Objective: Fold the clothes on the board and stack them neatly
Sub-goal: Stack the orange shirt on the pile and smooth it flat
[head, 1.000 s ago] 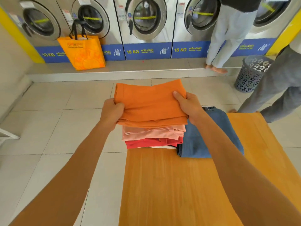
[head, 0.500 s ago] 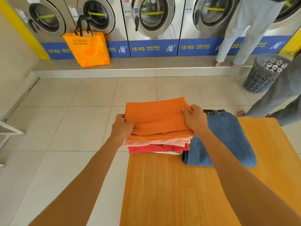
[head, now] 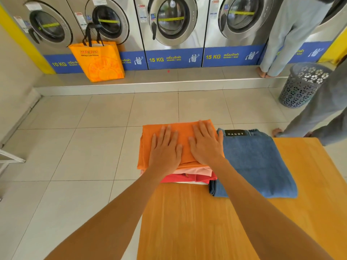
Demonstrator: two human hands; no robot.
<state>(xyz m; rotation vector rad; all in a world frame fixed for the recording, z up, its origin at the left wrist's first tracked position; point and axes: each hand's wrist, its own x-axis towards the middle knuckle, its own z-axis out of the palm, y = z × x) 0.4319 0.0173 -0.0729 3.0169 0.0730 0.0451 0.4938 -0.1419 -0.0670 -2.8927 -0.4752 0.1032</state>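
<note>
Both arms reach straight out toward twelve o'clock, and the left hand [head: 165, 149] and right hand [head: 205, 143] lie palm-down, side by side, fingers straight and slightly spread, pressing flat on the orange cloth [head: 150, 147]. That cloth tops a pile of folded clothes [head: 189, 175] at the far left corner of the wooden board [head: 187, 222], its long side running from nine to three o'clock. At the pile's three o'clock, touching it, lie folded jeans [head: 253, 162], waistband toward twelve o'clock.

The wooden board [head: 187, 222] carries a folded clothes stack [head: 187, 177] beside folded jeans [head: 257, 166].
</note>
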